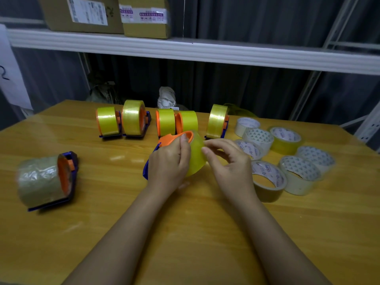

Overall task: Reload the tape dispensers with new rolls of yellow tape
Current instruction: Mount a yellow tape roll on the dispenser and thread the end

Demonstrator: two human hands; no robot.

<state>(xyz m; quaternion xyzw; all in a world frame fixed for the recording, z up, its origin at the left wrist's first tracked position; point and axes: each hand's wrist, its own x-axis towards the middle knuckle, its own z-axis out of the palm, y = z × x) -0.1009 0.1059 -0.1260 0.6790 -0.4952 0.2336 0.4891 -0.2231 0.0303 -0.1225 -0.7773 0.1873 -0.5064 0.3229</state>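
My left hand (169,161) grips an orange and blue tape dispenser (176,137) at the middle of the wooden table (185,233). A roll of yellow tape (196,159) sits on that dispenser. My right hand (228,161) pinches the roll's surface with thumb and forefinger on its right side. Behind them stand several dispensers loaded with yellow tape (132,118) in a row. One dispenser with a dull brownish roll (47,179) lies at the left.
Several loose rolls of tape (285,139) lie at the right of the table. A white shelf (195,50) with cardboard boxes (86,14) runs above the far edge. A crumpled white bag (166,97) sits behind the row.
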